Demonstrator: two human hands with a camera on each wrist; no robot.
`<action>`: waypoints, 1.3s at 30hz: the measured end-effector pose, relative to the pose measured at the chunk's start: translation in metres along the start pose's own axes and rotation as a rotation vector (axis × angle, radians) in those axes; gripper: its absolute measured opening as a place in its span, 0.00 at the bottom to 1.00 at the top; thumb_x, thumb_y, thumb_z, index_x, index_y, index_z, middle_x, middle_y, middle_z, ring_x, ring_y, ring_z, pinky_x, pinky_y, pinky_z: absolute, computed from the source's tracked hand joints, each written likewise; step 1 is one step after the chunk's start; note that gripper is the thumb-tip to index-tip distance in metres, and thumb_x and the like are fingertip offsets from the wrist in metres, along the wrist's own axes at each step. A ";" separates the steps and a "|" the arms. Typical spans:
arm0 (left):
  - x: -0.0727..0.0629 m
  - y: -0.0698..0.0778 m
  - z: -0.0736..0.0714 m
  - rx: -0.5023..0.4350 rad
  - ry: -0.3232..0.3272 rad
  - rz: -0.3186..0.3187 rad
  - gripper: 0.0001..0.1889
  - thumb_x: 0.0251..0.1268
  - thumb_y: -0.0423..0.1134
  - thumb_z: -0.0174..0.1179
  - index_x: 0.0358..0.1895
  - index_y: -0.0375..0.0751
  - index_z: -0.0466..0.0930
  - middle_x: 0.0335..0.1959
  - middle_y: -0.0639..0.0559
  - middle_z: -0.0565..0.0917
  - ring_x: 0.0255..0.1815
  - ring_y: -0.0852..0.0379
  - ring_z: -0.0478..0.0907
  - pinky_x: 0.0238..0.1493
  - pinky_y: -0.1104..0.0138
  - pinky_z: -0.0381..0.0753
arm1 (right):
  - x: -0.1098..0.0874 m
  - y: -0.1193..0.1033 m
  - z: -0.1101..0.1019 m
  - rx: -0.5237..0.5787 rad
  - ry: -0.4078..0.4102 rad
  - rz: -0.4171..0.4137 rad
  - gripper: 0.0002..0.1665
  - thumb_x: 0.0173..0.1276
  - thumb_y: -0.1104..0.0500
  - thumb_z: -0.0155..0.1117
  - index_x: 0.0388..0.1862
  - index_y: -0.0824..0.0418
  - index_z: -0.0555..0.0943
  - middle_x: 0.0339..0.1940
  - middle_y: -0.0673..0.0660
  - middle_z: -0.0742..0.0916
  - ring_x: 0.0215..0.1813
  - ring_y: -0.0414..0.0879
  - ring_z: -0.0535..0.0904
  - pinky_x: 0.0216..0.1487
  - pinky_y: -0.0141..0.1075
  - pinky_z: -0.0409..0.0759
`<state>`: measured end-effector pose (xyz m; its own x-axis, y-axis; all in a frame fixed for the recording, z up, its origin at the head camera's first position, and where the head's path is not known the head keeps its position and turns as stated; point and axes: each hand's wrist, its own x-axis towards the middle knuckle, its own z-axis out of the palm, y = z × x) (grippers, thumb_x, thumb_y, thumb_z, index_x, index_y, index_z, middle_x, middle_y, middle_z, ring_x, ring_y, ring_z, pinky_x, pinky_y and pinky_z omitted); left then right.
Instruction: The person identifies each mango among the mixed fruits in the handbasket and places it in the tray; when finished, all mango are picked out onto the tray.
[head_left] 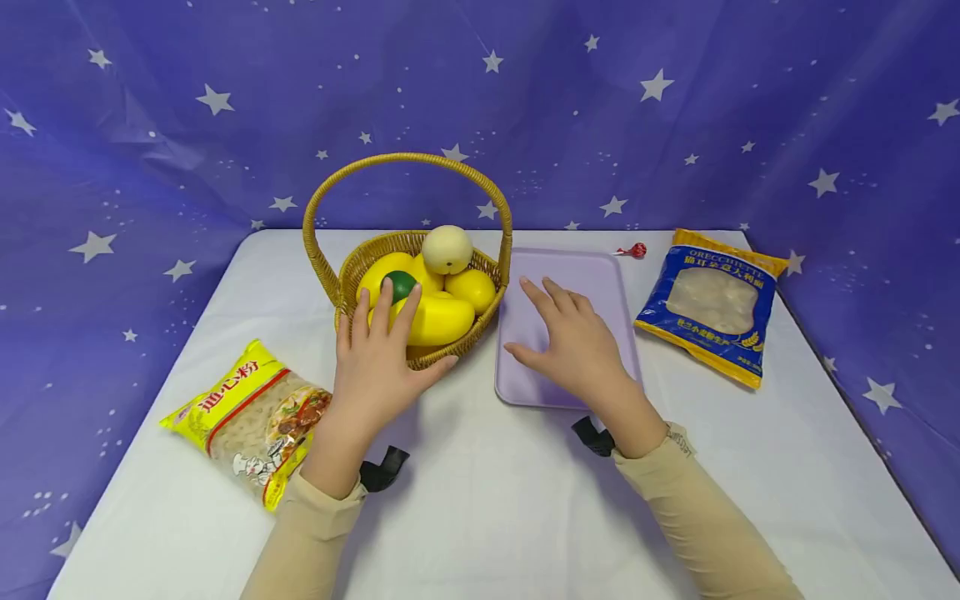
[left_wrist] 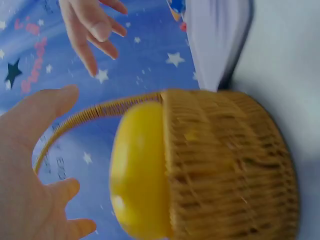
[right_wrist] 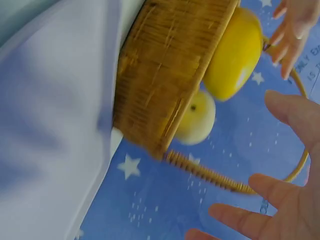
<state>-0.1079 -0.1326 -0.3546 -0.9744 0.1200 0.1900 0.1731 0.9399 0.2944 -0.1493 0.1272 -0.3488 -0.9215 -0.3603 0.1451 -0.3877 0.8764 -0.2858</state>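
A wicker basket (head_left: pixel 405 242) with a tall arched handle stands at the table's centre-left. In it lie a yellow mango-shaped fruit (head_left: pixel 442 320), a round yellow fruit (head_left: pixel 471 290), a pale round fruit (head_left: pixel 447 249) and something dark green (head_left: pixel 399 286). My left hand (head_left: pixel 375 367) hovers at the basket's front left, fingers spread, holding nothing. Over the lilac tray (head_left: pixel 517 379) hangs my right hand (head_left: pixel 573 346), fingers spread and holding nothing. Both wrist views show the basket's woven side (left_wrist: pixel 225 165) with yellow fruit above its rim.
A yellow bag of pasta (head_left: pixel 255 425) lies at the left, close to my left forearm. At the right lies a blue orecchiette bag (head_left: pixel 712 304). A red-wrapped lollipop (head_left: pixel 637 250) sits behind the tray. A starry purple cloth (head_left: pixel 480 100) hangs around the white table (head_left: pixel 495 517).
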 end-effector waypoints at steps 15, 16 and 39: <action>-0.032 -0.046 0.019 -0.190 0.019 -0.259 0.57 0.53 0.73 0.58 0.79 0.51 0.40 0.77 0.34 0.38 0.74 0.29 0.39 0.64 0.34 0.41 | 0.034 -0.056 0.024 0.034 -0.049 -0.157 0.50 0.59 0.33 0.66 0.76 0.46 0.60 0.71 0.60 0.69 0.67 0.61 0.66 0.57 0.56 0.72; -0.033 -0.048 0.020 -0.206 0.011 -0.274 0.57 0.53 0.73 0.58 0.79 0.51 0.39 0.77 0.34 0.38 0.74 0.29 0.40 0.64 0.34 0.42 | 0.036 -0.058 0.025 0.026 -0.048 -0.163 0.50 0.59 0.32 0.65 0.76 0.46 0.60 0.71 0.59 0.69 0.67 0.61 0.66 0.58 0.56 0.72; -0.032 -0.060 0.052 -0.651 0.007 -0.478 0.56 0.50 0.72 0.61 0.78 0.60 0.37 0.77 0.46 0.50 0.70 0.44 0.63 0.61 0.45 0.66 | 0.059 -0.064 0.048 0.035 -0.050 -0.156 0.46 0.59 0.34 0.67 0.72 0.50 0.66 0.58 0.57 0.78 0.58 0.53 0.72 0.50 0.51 0.77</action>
<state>-0.0946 -0.1764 -0.4270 -0.9637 -0.2519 -0.0890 -0.2111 0.5136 0.8316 -0.1803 0.0347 -0.3680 -0.8497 -0.5075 0.1434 -0.5261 0.7971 -0.2963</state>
